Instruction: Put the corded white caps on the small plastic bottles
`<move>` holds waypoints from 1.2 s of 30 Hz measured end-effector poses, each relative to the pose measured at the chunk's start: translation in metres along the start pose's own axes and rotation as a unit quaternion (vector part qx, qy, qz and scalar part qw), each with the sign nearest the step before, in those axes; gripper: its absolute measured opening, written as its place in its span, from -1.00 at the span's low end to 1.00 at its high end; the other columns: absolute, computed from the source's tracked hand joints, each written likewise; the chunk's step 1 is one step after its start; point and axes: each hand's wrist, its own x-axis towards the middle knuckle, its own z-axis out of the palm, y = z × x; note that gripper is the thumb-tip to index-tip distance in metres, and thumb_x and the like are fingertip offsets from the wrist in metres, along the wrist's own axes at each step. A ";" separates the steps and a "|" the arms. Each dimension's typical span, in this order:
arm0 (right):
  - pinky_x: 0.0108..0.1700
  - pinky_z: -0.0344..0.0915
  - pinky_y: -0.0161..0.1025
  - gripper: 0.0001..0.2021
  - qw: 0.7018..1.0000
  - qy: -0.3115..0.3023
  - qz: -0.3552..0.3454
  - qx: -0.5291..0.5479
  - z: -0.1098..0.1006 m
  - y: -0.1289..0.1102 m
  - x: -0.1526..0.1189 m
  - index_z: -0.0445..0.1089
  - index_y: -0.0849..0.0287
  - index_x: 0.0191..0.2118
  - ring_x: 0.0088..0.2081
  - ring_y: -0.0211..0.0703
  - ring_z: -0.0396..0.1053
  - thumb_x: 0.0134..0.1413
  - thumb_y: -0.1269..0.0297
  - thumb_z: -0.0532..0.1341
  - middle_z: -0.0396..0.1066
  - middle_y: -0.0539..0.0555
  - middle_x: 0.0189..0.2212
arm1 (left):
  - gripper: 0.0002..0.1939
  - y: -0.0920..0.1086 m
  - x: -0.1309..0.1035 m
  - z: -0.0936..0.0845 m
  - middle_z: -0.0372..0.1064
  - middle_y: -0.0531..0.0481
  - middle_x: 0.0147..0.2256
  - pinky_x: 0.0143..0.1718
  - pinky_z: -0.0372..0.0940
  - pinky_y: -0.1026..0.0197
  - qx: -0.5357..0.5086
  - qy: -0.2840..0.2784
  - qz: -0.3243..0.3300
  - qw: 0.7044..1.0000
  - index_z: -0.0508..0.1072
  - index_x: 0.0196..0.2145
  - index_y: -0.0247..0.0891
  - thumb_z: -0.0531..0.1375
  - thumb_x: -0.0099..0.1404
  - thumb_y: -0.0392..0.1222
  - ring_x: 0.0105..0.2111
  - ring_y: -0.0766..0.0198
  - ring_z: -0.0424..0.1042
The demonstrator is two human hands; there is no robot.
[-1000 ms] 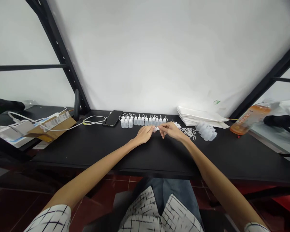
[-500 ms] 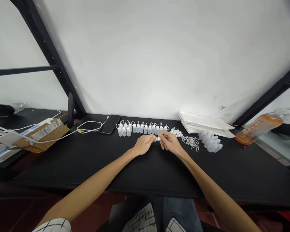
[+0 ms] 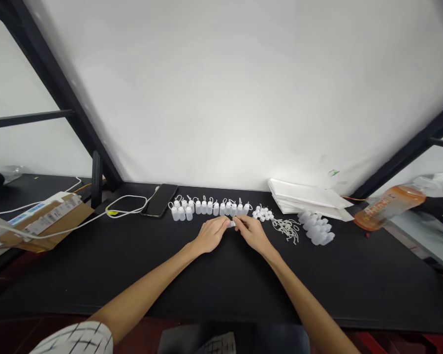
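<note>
Over the black table (image 3: pixel 229 280), left hand (image 3: pixel 211 235) and right hand (image 3: pixel 253 233) grip one small white plastic bottle (image 3: pixel 232 223), partly hidden; translucent white capped bottles (image 3: pixel 204 208) stand at the far side.

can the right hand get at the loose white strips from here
Probably yes: nothing seems to stand between the right hand and the loose white strips, though its grip is on a small white piece.
</note>
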 end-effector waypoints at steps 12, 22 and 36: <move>-0.65 0.08 -0.35 -0.67 0.982 -0.008 0.066 0.176 0.007 0.006 -0.009 0.40 0.23 -0.25 -0.68 -0.34 0.15 0.06 0.03 0.22 0.32 -0.02 -0.60 | -0.55 0.002 0.003 -0.004 0.38 0.02 -0.36 -0.29 0.17 0.24 -0.047 0.006 -0.037 0.998 0.38 -0.36 -0.25 -0.17 0.45 0.01 -0.31 0.22 0.34; -0.51 0.09 -0.33 -0.48 0.998 -0.024 0.049 0.024 0.004 0.004 -0.008 0.24 0.19 -0.62 -0.61 -0.31 0.12 0.23 -0.08 0.02 0.15 -0.04 -0.70 | -0.58 0.003 -0.006 -0.002 0.36 0.03 -0.27 -0.27 0.17 0.26 -0.002 -0.002 0.015 1.000 0.37 -0.29 -0.20 -0.19 0.47 -0.01 -0.27 0.25 0.36; -0.63 0.02 -0.37 -0.66 0.987 -0.059 0.047 0.144 -0.006 0.001 -0.012 0.30 0.20 -0.42 -0.67 -0.40 0.11 0.03 -0.01 0.22 0.31 -0.02 -0.54 | -0.58 0.008 -0.006 -0.003 0.35 0.01 -0.40 -0.27 0.17 0.24 -0.021 0.002 -0.001 1.000 0.41 -0.30 -0.25 -0.15 0.44 -0.03 -0.28 0.20 0.33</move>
